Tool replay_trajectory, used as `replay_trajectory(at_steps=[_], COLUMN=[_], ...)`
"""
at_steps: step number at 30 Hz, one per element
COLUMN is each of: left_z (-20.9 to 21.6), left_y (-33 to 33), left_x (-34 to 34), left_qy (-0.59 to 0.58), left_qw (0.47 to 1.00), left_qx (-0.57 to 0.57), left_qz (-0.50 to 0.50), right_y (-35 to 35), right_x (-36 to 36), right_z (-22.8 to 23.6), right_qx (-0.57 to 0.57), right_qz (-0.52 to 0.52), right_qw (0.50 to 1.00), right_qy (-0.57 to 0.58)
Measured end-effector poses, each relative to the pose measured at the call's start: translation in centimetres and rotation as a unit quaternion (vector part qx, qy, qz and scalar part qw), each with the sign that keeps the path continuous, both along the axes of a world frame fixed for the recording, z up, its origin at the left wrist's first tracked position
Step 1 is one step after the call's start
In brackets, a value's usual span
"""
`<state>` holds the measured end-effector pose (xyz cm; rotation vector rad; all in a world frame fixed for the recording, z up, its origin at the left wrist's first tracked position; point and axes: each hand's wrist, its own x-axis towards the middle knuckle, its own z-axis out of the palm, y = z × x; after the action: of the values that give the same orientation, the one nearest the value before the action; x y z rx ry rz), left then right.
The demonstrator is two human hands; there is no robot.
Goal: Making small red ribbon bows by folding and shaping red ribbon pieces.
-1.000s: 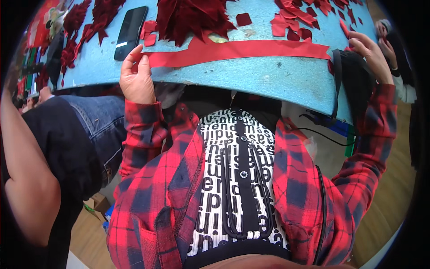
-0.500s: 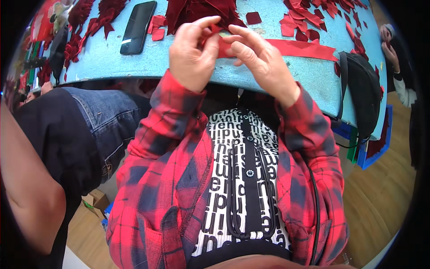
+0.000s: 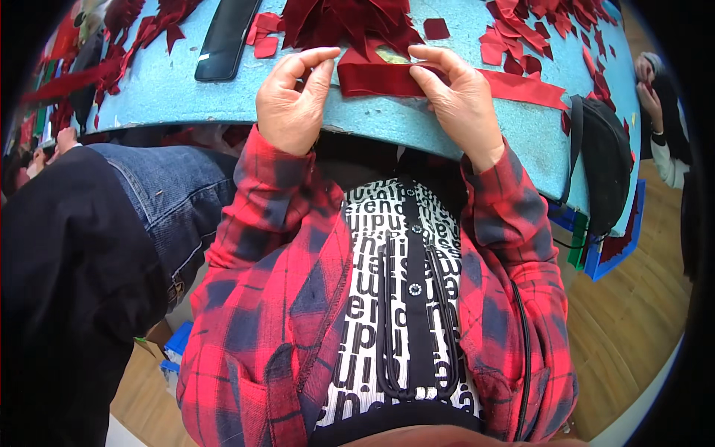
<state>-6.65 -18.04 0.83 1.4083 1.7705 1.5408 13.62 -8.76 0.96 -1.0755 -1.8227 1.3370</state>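
The red ribbon point(image 3: 380, 80) is near the front edge of the light blue desk point(image 3: 171, 97), between the two hands of the person. Its left part shows a dark velvet face and appears folded over; its right part is brighter and reaches along the desk to a notched end.

The right hand point(image 3: 468, 104) holds the ribbon in a pinch: the thumb is on the front of the dark part, and the index finger is bent above the upper edge. The brighter part goes out to the right from behind this hand. The left hand point(image 3: 292, 104) is just beside the left end of the ribbon. Its thumb and index finger make a narrow gap, and nothing is seen between them; whether a fingertip touches the ribbon, one cannot tell.

Just behind the ribbon lies a large dark red velvet bunch point(image 3: 342, 26). A black phone point(image 3: 223, 41) lies to the left, with small red pieces point(image 3: 266, 37) beside it. On the right side there are a dark red square point(image 3: 436, 29), a scattered heap of red cloth pieces point(image 3: 514, 37) and, at the corner, a black bag point(image 3: 602, 164).
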Motion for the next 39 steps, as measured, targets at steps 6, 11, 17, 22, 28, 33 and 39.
replay_trajectory(at_steps=[6, 11, 17, 22, 28, 33, 39], left_z=[0.3, 0.9, 0.6, 0.1, 0.0, 0.0, -0.2], left_y=[0.5, 1.3, 1.2, 0.7, 0.3, 0.0, -0.1], left_x=[-0.2, 0.0, -1.4, -2.3, -2.4, -2.3, -2.3], left_qy=[0.291, 0.342, 0.304, 0.295, 0.344, 0.348, 0.340], left_qw=[0.956, 0.936, 0.948, 0.952, 0.937, 0.936, 0.939], left_qx=[0.008, -0.012, -0.013, -0.006, -0.006, -0.001, 0.003], left_qz=[-0.044, -0.081, -0.093, -0.080, -0.059, -0.059, -0.055], right_y=[-0.4, -0.8, -1.1, -1.1, -1.3, -1.5, -1.5], right_x=[-0.1, -0.2, -0.3, -1.4, -2.3, -2.6, -2.7], right_z=[0.4, 0.9, 1.1, 0.3, 0.0, 0.0, -0.3], right_qx=[-0.006, 0.022, 0.012, 0.060, 0.199, 0.201, 0.225], right_qz=[0.019, 0.038, 0.034, 0.020, 0.019, 0.029, 0.015], right_qw=[0.999, 0.997, 0.998, 0.998, 0.975, 0.973, 0.966], right_qy=[0.025, 0.057, 0.056, 0.007, -0.094, -0.113, -0.128])
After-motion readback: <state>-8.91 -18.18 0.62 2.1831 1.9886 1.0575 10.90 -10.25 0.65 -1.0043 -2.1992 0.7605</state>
